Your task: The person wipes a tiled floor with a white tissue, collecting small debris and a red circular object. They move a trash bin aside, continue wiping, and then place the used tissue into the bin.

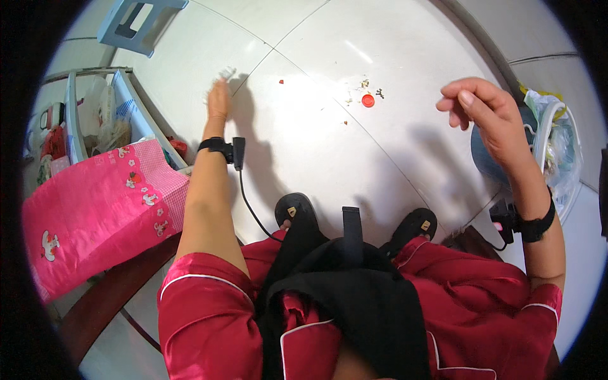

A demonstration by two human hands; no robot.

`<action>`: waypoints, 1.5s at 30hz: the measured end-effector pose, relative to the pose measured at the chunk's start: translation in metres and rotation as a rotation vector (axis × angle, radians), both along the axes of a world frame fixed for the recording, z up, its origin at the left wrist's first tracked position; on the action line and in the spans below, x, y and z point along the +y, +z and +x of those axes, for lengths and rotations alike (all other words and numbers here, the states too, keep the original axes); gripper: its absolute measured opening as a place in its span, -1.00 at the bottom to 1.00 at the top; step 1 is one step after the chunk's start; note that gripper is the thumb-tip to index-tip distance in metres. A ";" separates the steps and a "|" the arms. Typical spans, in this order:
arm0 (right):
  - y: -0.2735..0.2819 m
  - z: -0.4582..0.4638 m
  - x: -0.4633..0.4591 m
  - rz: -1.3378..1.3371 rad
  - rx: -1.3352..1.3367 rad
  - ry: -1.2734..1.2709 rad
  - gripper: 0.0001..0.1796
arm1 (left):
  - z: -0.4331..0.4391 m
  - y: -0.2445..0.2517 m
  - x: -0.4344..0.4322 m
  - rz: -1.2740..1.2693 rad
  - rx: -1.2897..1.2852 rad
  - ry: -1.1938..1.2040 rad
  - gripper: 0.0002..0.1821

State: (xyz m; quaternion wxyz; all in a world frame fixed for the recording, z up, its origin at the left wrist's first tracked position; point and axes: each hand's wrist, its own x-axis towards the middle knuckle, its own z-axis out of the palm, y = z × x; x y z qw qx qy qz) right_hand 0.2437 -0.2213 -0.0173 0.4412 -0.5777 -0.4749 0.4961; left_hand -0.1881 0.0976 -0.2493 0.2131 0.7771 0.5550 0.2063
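My left hand [219, 99] is stretched out above the tiled floor [304, 142] on the left. A blurred, pale, crumpled thing [228, 73] shows at its fingertips; it looks like thin plastic, but its kind is unclear. My right hand [487, 111] hovers on the right with fingers loosely curled, and I see nothing in it. Beside it stands a bin [494, 147] lined with a plastic bag. Between the hands, a red round cap [368, 100] lies on the floor, near dark bits [379, 93] and pale crumbs [365, 83]. A small red scrap [281, 81] lies further left.
A blue plastic stool [137, 28] stands at the upper left. Below it is an open drawer-like box [137, 118] with bags and other items. A pink printed cloth or sheet [104, 209] hangs by my left forearm. My black slippers [297, 211] rest on the floor.
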 end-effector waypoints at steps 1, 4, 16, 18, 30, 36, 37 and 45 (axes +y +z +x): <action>-0.002 0.000 -0.002 -0.040 -0.004 -0.032 -0.73 | -0.003 -0.017 -0.005 -0.058 0.166 -0.041 -0.42; -0.009 0.003 -0.011 -0.104 0.019 -0.083 -0.73 | -0.004 -0.053 -0.032 -0.004 0.396 -0.106 -0.40; -0.040 0.022 -0.025 -0.234 0.125 -0.217 -0.75 | 0.111 -0.060 -0.063 0.227 0.362 0.034 -0.49; -0.036 0.020 -0.023 -0.211 0.114 -0.223 -0.75 | 0.143 -0.063 -0.080 0.158 0.228 -0.087 -0.56; -0.008 0.006 -0.021 -0.108 0.058 -0.170 -0.75 | 0.242 -0.038 -0.200 -0.073 -0.352 -0.381 -0.55; -0.012 0.008 -0.026 -0.140 0.045 -0.161 -0.76 | 0.183 -0.014 -0.082 0.200 -0.481 0.066 -0.53; -0.013 0.009 -0.027 -0.161 0.046 -0.172 -0.76 | 0.169 -0.014 -0.059 0.252 -0.448 0.164 -0.53; -0.019 0.031 -0.051 -0.222 0.059 -0.280 -0.76 | 0.117 -0.045 0.035 0.053 0.468 0.268 -0.42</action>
